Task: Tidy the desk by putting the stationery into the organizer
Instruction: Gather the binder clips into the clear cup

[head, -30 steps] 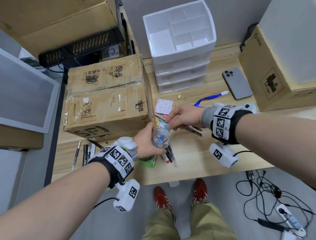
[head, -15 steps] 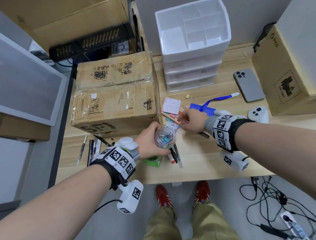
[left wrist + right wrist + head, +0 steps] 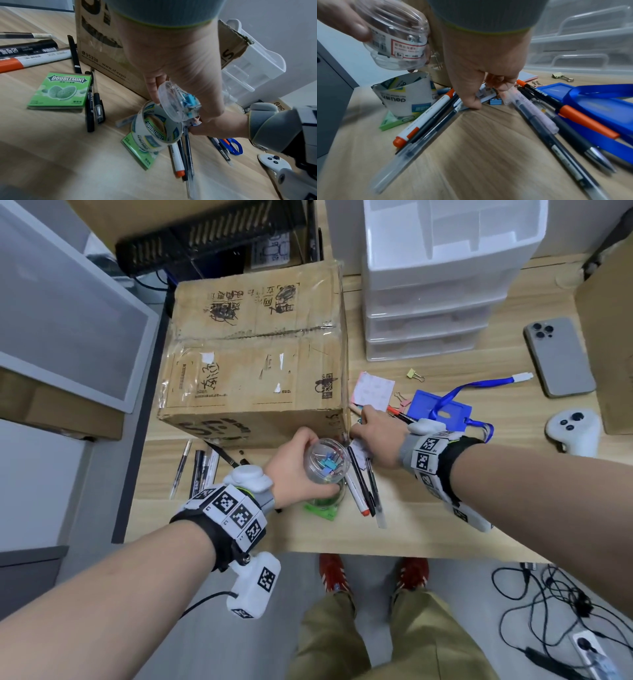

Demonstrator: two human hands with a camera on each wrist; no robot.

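We're mid clip-collecting: left hand (image 3: 294, 470) grip clamped on open clip jar (image 3: 327, 462); right hand (image 3: 378, 436) grip pinching toward blue clip (image 3: 495, 101) at 12 o'clock. Nxt: lift, drop in jar.

A clear round jar (image 3: 327, 460) holding coloured binder clips is held tilted above the desk, over a roll of tape (image 3: 157, 129) that sits on a green pack. Pens and orange-capped markers (image 3: 423, 120) lie fanned on the wood beside it. A small blue clip (image 3: 495, 101) lies among them. The white drawer organizer (image 3: 442, 278) stands at the back, its open top compartments bare.
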